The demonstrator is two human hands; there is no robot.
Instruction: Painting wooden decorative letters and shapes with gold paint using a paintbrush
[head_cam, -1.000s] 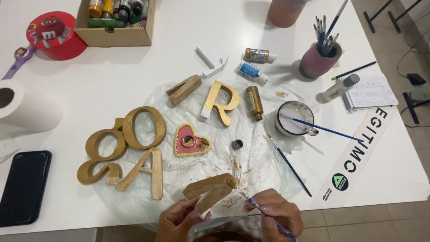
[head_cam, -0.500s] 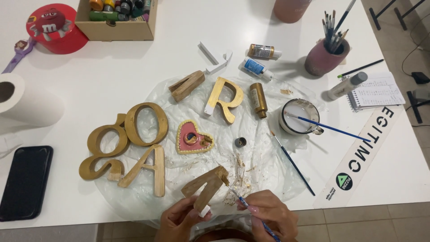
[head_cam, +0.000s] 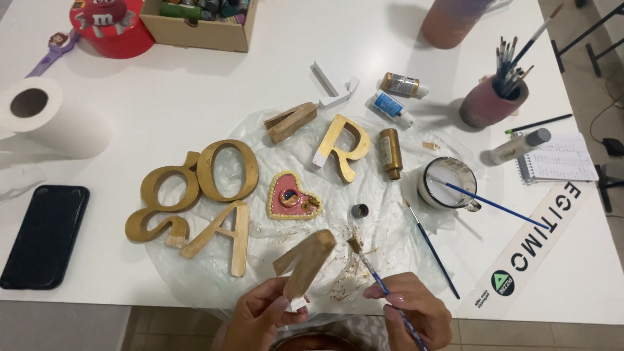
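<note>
At six o'clock, left hand (head_cam: 260, 315) pinches rigid, light wooden letter (head_cam: 304, 263) by its unpainted base; right hand (head_cam: 409, 309) pinches paintbrush (head_cam: 380, 283).

The wooden letter (head_cam: 305, 263) held near the middle is gold with a white lower tip. Left of it, the standing letters (head_cam: 195, 195) are gold too. The heart (head_cam: 291, 197) is pink with a cream rim. Far left, the tin (head_cam: 112, 26) is red; the phone (head_cam: 44, 234) is black; the table (head_cam: 195, 84) is white. The loose brush (head_cam: 484, 201) at right has a blue handle.
</note>
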